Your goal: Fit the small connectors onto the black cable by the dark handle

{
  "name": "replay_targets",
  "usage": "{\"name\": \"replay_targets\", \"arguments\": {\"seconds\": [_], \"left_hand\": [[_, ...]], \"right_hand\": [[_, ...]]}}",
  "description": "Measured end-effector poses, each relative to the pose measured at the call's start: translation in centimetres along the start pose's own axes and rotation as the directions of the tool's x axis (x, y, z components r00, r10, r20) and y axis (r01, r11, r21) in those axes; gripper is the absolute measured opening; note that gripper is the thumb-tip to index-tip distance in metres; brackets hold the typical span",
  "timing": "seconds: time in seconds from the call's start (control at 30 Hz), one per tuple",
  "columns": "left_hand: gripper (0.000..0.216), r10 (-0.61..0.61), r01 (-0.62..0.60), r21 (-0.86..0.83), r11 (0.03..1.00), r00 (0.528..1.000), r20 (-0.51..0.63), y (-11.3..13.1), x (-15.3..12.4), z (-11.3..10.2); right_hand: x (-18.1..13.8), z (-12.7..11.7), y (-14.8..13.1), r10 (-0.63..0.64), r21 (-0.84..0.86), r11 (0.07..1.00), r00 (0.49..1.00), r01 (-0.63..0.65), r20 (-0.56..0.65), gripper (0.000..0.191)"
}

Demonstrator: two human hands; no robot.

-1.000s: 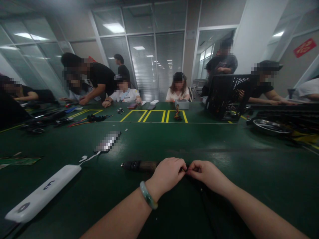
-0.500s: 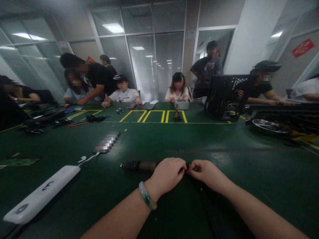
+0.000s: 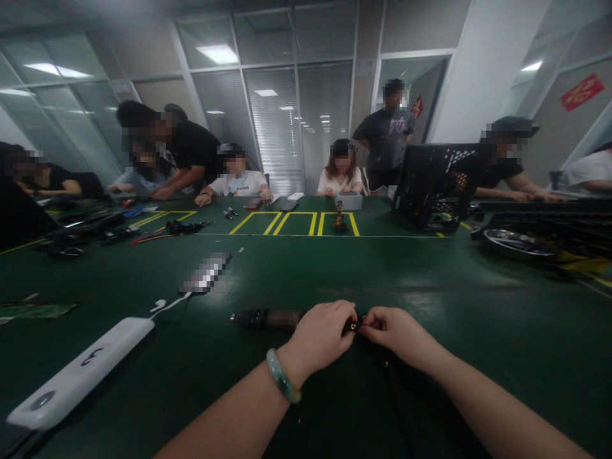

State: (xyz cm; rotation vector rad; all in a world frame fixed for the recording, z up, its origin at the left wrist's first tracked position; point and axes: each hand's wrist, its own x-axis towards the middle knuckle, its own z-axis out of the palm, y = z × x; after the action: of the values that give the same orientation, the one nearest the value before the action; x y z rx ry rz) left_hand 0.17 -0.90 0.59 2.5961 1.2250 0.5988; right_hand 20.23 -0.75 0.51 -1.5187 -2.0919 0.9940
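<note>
My left hand (image 3: 322, 333) and my right hand (image 3: 394, 331) meet over the dark green table (image 3: 306, 395), fingertips almost touching. Both are closed in a pinch around a small dark part (image 3: 354, 326) with a yellowish glint, too small to name. A thin black cable (image 3: 389, 376) seems to run from it toward me. Just left of my left hand lies a dark cylindrical tool (image 3: 265, 319) with a brownish grip, its right end hidden behind my knuckles. A green bangle (image 3: 283, 376) sits on my left wrist.
A long white power bank (image 3: 79, 381) with a white cable lies at the left, a phone (image 3: 206, 274) beyond it. Several people sit or stand around the far side. A black perforated crate (image 3: 437, 185) stands at the right, and yellow tape boxes (image 3: 294, 223) mark the table's middle.
My hands have stayed pinched together in the same spot. A standing person in the background has walked left from the doorway.
</note>
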Motion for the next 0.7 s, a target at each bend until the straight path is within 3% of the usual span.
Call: {"name": "replay_targets", "arguments": {"seconds": [0.17,0.37,0.7], "left_hand": [[0.018,-0.041,0.041,0.013,0.999,0.999,-0.004,0.24,-0.07,-0.04],[0.007,-0.006,0.006,0.004,1.0,1.0,0.016,-0.04,0.11,0.06],[0.014,-0.024,0.023,-0.007,1.0,1.0,-0.02,-0.09,-0.14,0.07]], "right_hand": [[-0.04,-0.13,-0.16,0.003,-0.004,1.0,1.0,-0.003,0.003,0.018],[0.09,-0.01,0.05,-0.012,-0.016,1.0,1.0,0.011,-0.012,0.019],[0.06,0.07,-0.02,0.011,0.003,1.0,1.0,-0.011,0.0,0.018]]}}
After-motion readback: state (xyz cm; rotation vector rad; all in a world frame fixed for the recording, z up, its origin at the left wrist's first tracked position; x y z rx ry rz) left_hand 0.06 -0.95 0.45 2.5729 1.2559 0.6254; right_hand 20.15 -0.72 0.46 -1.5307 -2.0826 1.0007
